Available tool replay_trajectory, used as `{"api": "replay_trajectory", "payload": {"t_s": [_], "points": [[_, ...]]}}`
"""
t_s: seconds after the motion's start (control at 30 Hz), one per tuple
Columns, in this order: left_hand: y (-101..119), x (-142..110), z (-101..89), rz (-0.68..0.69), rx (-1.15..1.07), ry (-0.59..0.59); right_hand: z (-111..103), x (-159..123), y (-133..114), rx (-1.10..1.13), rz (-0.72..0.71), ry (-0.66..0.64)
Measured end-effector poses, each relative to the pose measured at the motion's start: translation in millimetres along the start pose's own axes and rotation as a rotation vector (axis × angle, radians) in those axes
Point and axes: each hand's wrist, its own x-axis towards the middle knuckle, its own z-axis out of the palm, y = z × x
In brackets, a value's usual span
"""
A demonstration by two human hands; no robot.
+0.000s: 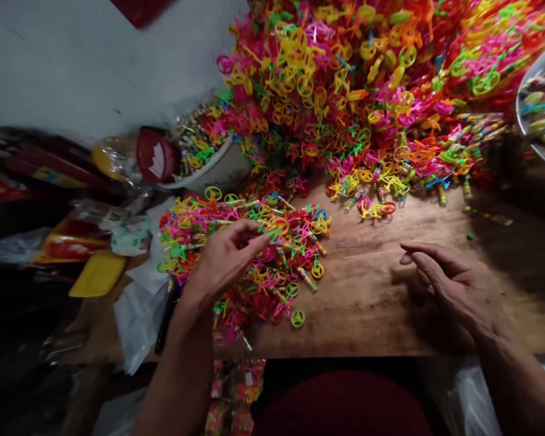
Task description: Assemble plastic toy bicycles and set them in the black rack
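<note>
My left hand (229, 257) is over the left heap of small plastic toys (272, 284), thumb and forefinger closed at a bright green plastic toy piece (270, 232). In the heap, pink, yellow, green and red pieces lie tangled with clear tubes of coloured beads. My right hand (456, 284) hovers above the bare wood on the right, its fingers drawn together and curled. Nothing shows at its fingertips. A loose green wheel (298, 319) lies at the heap's near edge.
A much larger toy pile (345, 91) rises at the back of the wooden table (367, 290). Behind the left heap stands a white tub (218, 166) of filled tubes, beside a red basket (157, 154). A metal-rimmed bowl (524, 115) is at far right, a yellow scoop-like piece (97, 274) at left.
</note>
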Motion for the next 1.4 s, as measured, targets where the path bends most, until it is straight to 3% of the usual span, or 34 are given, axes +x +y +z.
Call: {"api": "replay_trajectory", "payload": {"t_s": [0.07, 0.1, 0.17, 0.2, 0.3, 0.4, 0.47, 0.57, 0.67, 0.83, 1.03, 1.1, 1.2, 1.3, 1.4], "points": [[-2.7, 0.9, -23.7, 0.114, 0.330, 0.228, 5.4, -1.2, 5.9, -0.001, 0.060, -0.027], [0.0, 2.7, -25.8, 0.186, 0.427, 0.317, 10.3, -1.8, 7.5, 0.004, 0.078, -0.042], [12.9, 11.5, -9.8, 0.312, 0.453, 0.386, 21.0, -2.8, 8.3, 0.005, 0.058, -0.073], [22.4, 19.4, 6.4, 0.343, 0.409, 0.359, 25.0, -2.9, 7.9, -0.011, 0.039, -0.090], [55.3, 55.9, 68.3, 0.375, 0.396, 0.093, 23.8, -1.3, 6.8, -0.116, -0.028, -0.102], [82.5, 92.7, 119.1, 0.337, 0.499, -0.001, 0.8, 5.0, 9.4, -0.313, -0.132, 0.049], [92.8, 108.0, 138.5, 0.304, 0.543, 0.019, -20.2, 13.4, 13.9, -0.499, -0.215, 0.204], [95.8, 119.2, 151.3, 0.233, 0.574, 0.028, -47.6, 34.1, 23.3, -0.765, -0.243, 0.357], [90.9, 122.9, 155.7, 0.220, 0.568, 0.013, -61.2, 58.7, 30.9, -0.932, -0.194, 0.382], [80.3, 125.9, 156.8, 0.304, 0.465, 0.055, -64.4, 75.8, 38.0, -1.040, -0.142, 0.291], [70.3, 123.0, 130.1, 0.245, 0.104, -0.017, -66.4, 67.9, 39.0, -1.071, -0.125, 0.213], [66.4, 116.5, 118.8, 0.223, -0.051, -0.016, -56.8, 64.6, 26.3, -0.945, -0.192, 0.251], [59.0, 103.1, 108.5, 0.138, -0.337, -0.074, -26.3, 56.2, 1.1, -0.651, -0.275, 0.281], [51.3, 87.2, 107.3, 0.067, -0.611, -0.173, 11.2, 46.0, -15.6, -0.329, -0.247, 0.262], [45.0, 71.4, 111.6, 0.102, -0.718, -0.276, 32.5, 37.3, -18.8, -0.058, -0.181, 0.195]]}}
